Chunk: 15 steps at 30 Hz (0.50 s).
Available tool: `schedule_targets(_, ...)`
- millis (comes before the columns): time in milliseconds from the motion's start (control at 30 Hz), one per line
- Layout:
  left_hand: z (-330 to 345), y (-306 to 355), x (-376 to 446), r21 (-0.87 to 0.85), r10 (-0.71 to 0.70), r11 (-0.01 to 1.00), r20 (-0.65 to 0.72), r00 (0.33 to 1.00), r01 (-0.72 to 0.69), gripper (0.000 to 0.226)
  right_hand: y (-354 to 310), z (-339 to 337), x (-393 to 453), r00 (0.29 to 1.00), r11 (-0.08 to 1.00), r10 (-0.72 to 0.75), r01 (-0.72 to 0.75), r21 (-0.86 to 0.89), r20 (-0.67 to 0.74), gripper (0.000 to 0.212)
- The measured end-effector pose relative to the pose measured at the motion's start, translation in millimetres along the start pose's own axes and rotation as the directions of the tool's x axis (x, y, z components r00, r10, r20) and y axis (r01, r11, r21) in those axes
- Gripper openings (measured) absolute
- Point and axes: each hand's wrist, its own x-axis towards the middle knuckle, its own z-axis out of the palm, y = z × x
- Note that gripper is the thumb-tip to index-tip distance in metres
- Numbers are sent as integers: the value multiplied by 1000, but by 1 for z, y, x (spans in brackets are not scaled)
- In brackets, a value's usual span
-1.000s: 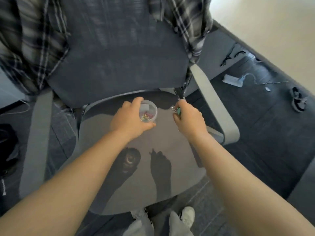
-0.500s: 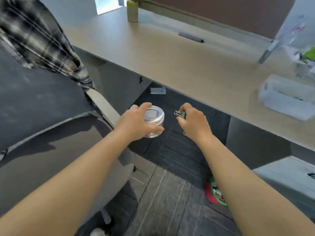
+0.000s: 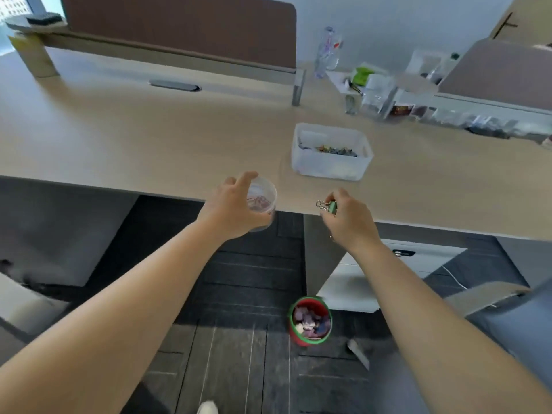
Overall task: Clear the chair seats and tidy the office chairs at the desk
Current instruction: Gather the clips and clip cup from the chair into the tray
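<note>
Both hands have swung away from the chair and now hover at the front edge of the long light-wood desk [image 3: 149, 138], where half a second back they were still out over the dark floor beside the seat. So the person's left hand [image 3: 231, 209] is wrapped around a small clear plastic jar [image 3: 264, 198], fingers curled round its side, and you can see some pinkish clips through the wall. That jar sits right over the desk's front edge, not set down as far as can be told. Right hand [image 3: 348, 221] is closed into a pinch on a green binder clip with silver wire handles [image 3: 327, 206], handles poking out to the left, also right at the desk edge. The two hands are near each other but apart.

On the desk, just behind the right hand, sits a white rectangular plastic tub [image 3: 330, 168] with a heap of small dark and coloured clips inside. Further back on the desk there's a brown divider panel [image 3: 179, 28] and a clear plastic bottle [image 3: 327, 52]. Down below the desk, on the dark floor, stands a red round bin with a green rim [image 3: 294, 333], holding crumpled bits.
</note>
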Motion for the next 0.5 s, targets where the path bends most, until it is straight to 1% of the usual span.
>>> schedule_targets(133,8,22,57,-43,58,997,-16,998,-58,78,21,-10,38,996,997,70,-70,-8,-47,16)
schedule_targets(200,11,32,91,-48,90,995,1,996,-89,78,28,-12,63,992,994,103,-104,-17,-67,15)
schedule_targets(333,13,52,172,14,166,986,57,985,-167,79,40,-15,128,979,985,173,-172,24,-109,7)
schedule_targets(400,12,62,215,44,193,979,78,978,-197,81,45,-18,163,967,974,226,-224,32,-121,12)
schedule_targets(500,15,81,272,163,241,952,128,962,-260,80,55,-23,207,946,956,292,-288,46,-141,18)
